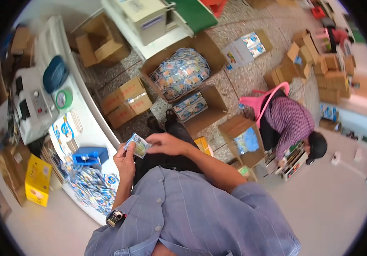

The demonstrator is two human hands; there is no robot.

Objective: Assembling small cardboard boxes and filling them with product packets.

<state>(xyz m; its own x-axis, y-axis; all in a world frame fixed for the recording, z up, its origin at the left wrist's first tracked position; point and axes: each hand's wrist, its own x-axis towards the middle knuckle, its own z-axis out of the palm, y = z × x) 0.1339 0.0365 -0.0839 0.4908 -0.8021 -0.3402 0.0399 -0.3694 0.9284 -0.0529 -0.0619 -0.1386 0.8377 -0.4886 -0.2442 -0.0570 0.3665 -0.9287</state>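
A small sealed packet (139, 145), white and blue with a greenish patch, is held up over my lap. My left hand (126, 164) pinches its left end between thumb and fingers. At the packet's right edge, the bent fingers of my right hand (166, 144) close on it; the fingertips are partly hidden. To the left, a heap of similar packets (94, 187) covers the near part of the white table (91, 128). A blue box-shaped holder (90, 156) stands beside that heap.
Ahead is a large carton (155, 53) full of packets, and nearer, a carton (215, 104) holding printed boxes. A taped carton (126, 102) stands by the table. Green tape (64, 99) and a grey machine (34, 100) are at left. A co-worker (292, 123) sits at right by a pink chair (262, 102).
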